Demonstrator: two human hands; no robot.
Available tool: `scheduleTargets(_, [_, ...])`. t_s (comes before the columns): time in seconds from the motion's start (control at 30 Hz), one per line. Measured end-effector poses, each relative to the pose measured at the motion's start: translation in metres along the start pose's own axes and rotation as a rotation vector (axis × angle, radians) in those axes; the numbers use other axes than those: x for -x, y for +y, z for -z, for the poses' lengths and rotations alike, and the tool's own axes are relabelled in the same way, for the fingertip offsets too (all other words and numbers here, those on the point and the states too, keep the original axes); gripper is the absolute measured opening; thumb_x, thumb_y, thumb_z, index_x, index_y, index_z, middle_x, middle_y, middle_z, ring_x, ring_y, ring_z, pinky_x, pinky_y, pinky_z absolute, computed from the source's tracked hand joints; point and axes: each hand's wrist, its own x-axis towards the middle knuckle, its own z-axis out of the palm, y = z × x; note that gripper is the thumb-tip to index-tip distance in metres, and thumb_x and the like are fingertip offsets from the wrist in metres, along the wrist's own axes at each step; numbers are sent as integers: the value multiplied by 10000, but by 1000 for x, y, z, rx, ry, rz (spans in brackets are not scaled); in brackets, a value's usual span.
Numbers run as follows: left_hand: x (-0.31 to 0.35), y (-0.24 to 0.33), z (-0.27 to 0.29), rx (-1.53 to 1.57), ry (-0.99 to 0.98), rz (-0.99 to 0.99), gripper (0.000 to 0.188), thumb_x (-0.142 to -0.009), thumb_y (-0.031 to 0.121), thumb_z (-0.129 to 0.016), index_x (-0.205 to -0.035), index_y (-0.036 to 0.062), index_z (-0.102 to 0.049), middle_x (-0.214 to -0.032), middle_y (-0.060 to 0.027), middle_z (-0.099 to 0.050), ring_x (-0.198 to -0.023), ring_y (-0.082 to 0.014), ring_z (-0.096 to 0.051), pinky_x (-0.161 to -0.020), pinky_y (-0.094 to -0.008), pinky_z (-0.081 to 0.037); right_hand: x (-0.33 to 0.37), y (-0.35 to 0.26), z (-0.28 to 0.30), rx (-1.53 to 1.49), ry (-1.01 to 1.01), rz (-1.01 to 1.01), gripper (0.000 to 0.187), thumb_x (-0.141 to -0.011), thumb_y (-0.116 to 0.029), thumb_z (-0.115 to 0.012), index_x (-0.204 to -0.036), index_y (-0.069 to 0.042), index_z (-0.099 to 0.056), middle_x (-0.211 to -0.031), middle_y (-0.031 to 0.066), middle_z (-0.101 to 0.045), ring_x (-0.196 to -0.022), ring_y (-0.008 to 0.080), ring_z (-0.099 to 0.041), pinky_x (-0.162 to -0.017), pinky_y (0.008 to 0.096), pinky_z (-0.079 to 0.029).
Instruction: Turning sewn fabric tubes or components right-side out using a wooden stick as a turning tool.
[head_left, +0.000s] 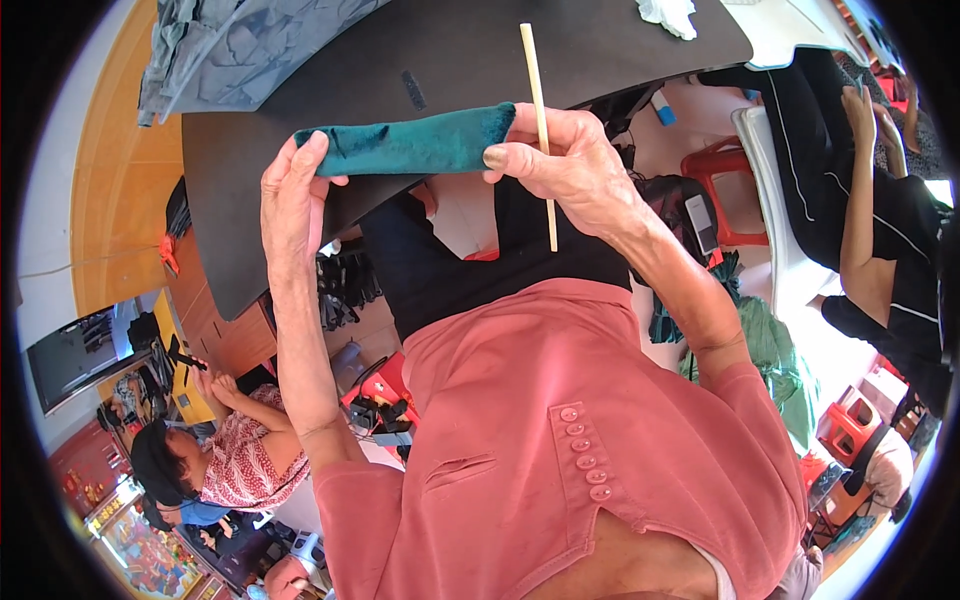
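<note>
- Teal velvet strip (415,143) is stretched lengthwise between the two hands, in front of the person, over the near edge of the worktop (235,215) as the view shows it.
- Its right end sits slightly farther from the person than its left, and a few dark creases mark the pile near the left end.
- The left hand (295,190) pinches the left end, thumb on the near face and fingers behind.
- The right hand (590,170) grips the right end between thumb and fingers, with a wooden stick (533,80) also lodged across it.
- That stick is pale, slim and straight; it crosses the right hand close beside the velvet's right end, with one length reaching out over the worktop and the other pointing back toward the person.
- Both hands are closed narrowly on the cloth; how firmly they press, I cannot tell.
- Dark and smooth, the worktop carries grey fabric (255,50) under clear plastic at the far left and a crumpled white piece (667,14) at the far right.
- Salmon shirt (500,370) with a short row of buttons and black trousers (440,265) cover the wearer.
- To the right, a red stool (705,165) stands near a co-worker in black clothing with white stripes (905,245).
- To the left, another co-worker wears a red-and-white patterned top (245,455) and a black cap (155,460).
</note>
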Motion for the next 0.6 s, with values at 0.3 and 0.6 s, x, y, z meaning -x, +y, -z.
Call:
scheduleTargets(0.3, [3,-1,0,-41,-24,-20,168,-898,176,-601,-957,26,-646,-822,-13,-618,-716,-97,-558,-654,-262,-453,-3,-1,-14,49,169,227,144,-874,-79,-616,-940,49,-625,-646,52,-594,-518,128,-602,-460,246,-457])
scheduleTargets(0.6, [-1,-4,-2,13,38,-10,198,-900,201,-598,-955,13,-626,-841,-10,-607,-738,-99,-555,-686,-255,-445,-2,8,-7,370,222,533,129,-897,-69,-584,-953,15,-664,-670,-10,-535,-584,45,-468,-528,200,-386])
